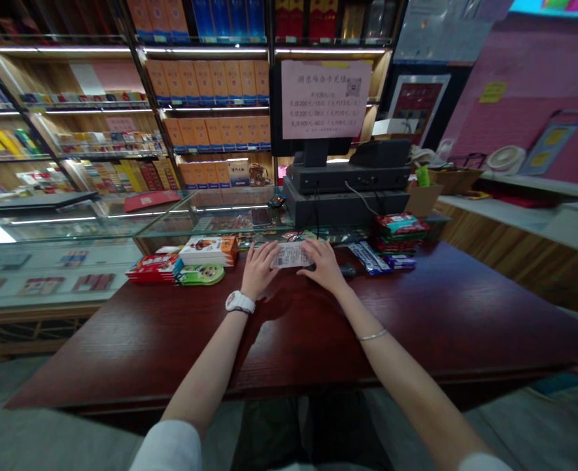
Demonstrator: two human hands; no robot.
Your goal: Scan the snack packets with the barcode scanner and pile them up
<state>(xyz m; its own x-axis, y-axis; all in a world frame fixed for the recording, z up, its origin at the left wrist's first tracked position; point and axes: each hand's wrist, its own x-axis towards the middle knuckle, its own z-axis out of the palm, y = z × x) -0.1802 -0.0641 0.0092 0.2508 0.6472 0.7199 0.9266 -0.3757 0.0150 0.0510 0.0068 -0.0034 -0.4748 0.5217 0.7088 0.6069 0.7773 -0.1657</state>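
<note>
Between my hands, at the far side of the dark red wooden desk point(289, 347), is a small pale packet point(291, 256) with fine dark print on its face. My left hand point(261, 265) grips its left end, fingers bent over the edge; a white watch is on that wrist. At the right end, my right hand point(324, 263) holds it with the fingers over the top corner and the thumb apart below. A thin bracelet circles my right forearm. The fingers hide both ends of the packet, and its exact kind is too small to tell.
Left of my hands lie a white-and-orange box point(209, 250), red packs point(154, 267) and a green pack point(201, 275). To the right are blue wrappers point(369, 258), a purple pack point(401, 262) and stacked red-green packs point(399, 230). Behind stand a glass counter point(171, 226) and a register point(345, 203).
</note>
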